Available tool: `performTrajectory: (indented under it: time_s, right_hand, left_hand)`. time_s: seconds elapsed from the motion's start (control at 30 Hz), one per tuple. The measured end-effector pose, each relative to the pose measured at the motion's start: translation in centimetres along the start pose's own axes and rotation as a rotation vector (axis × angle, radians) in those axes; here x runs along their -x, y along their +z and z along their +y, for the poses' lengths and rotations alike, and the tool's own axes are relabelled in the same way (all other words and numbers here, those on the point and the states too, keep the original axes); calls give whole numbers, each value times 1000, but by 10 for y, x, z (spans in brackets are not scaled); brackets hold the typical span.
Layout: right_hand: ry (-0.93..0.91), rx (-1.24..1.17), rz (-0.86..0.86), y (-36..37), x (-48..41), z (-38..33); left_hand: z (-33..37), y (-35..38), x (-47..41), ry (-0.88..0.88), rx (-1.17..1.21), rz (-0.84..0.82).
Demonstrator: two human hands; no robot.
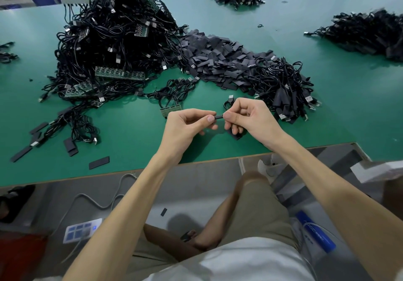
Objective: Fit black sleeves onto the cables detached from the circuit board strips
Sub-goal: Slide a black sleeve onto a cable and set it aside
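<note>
My left hand (187, 126) and my right hand (248, 117) meet over the green table (135, 132) near its front edge. Both pinch a short black piece (219, 117) between their fingertips; I cannot tell whether it is a sleeve or a cable end. A black cable with a silver USB plug (230, 98) loops up behind my right hand. A flat black sleeve (236, 136) shows under my right fingers. A circuit board strip (170, 109) with cables attached lies just behind my left hand.
A tall heap of cables and board strips (113, 47) fills the left back. A pile of flat black sleeves (218, 58) lies in the middle, sleeved cables (285, 91) to its right. Loose sleeves (99, 162) lie front left. Other cable piles (366, 34) sit far right.
</note>
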State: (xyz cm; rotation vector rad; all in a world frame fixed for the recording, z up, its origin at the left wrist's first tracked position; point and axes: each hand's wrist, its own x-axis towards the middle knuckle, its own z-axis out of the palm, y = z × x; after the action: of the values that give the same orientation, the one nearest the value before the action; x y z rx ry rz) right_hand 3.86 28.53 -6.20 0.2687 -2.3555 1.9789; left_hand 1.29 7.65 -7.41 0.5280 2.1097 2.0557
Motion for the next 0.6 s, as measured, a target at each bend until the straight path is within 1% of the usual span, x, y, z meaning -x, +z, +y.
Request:
performTrajectory:
  time_s: [0.37, 0.5, 0.6]
  right_hand:
    - [24, -51, -10, -3, 0, 2]
    - [19, -34, -36, -2, 0, 1]
    - [27, -34, -52, -2, -1, 1]
  left_hand:
    - [2, 2, 3, 30, -2, -8]
    - [3, 7, 3, 46, -98, -41]
    - [3, 8, 4, 57, -100, -13]
